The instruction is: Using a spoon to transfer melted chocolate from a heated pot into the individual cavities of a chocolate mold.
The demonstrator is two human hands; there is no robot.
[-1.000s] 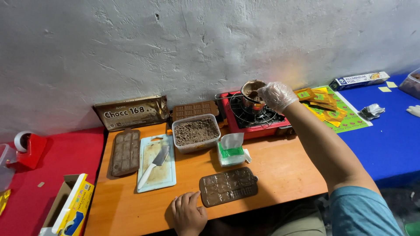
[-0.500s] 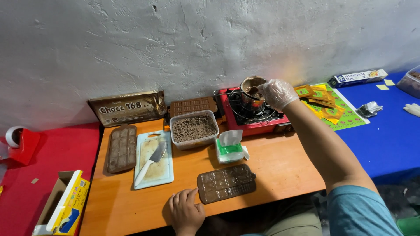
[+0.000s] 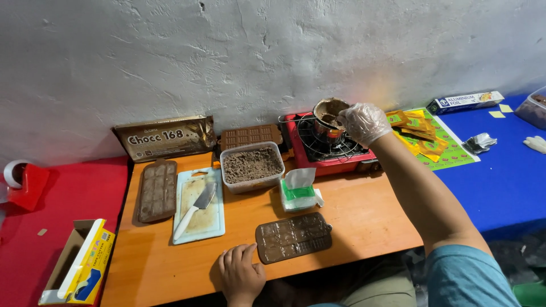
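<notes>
Fingers of the bare left hand [image 3: 241,275] stay spread flat on the orange wooden bench [image 3: 364,216], beside the brown chocolate-bar mould [image 3: 293,237]. Farther off, the clear-gloved right hand [image 3: 364,122] has barely moved, fingers pinched at the small metal pot [image 3: 329,113] on the red stove [image 3: 333,149].

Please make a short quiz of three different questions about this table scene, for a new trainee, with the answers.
1. True or false: the right hand wears a clear plastic glove.
2. What does the bare left hand touch? A) white-handled knife B) brown rectangular chocolate mould tray C) tape dispenser
3. The small round metal pot stands on what?

Key: 1 true; 2 B; 3 the red portable gas stove.
</notes>
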